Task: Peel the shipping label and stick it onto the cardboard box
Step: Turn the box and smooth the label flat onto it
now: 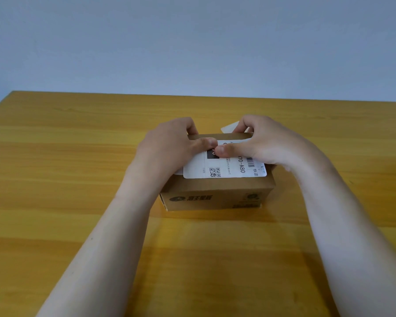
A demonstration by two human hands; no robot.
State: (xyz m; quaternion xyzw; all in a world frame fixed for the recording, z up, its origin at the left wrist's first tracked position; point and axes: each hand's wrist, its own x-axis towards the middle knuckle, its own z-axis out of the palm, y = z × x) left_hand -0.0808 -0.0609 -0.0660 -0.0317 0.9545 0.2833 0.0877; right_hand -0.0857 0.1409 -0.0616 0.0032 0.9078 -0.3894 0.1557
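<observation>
1. A table (pixel 78 156) carries the box (pixel 215 197), shut, contents unseen.
2. The left hand (pixel 167 152) grips the box's far edge, thumb down on top, apparently to steady it.
3. The right hand (pixel 261 143) presses its thumb alongside; whether its curled fingers hold anything cannot be told.
4. The label (pixel 226 171) lies flat atop the box, likely being smoothed down.
5. A white slip (pixel 229 127) shows just behind the box.

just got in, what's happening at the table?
A person is sticking the shipping label onto the top of the cardboard box, which sits on the wooden table. Both thumbs press the label's far part. The left hand and right hand curl their fingers over the box's far edge. A white sheet, possibly the backing, shows behind the box.
</observation>
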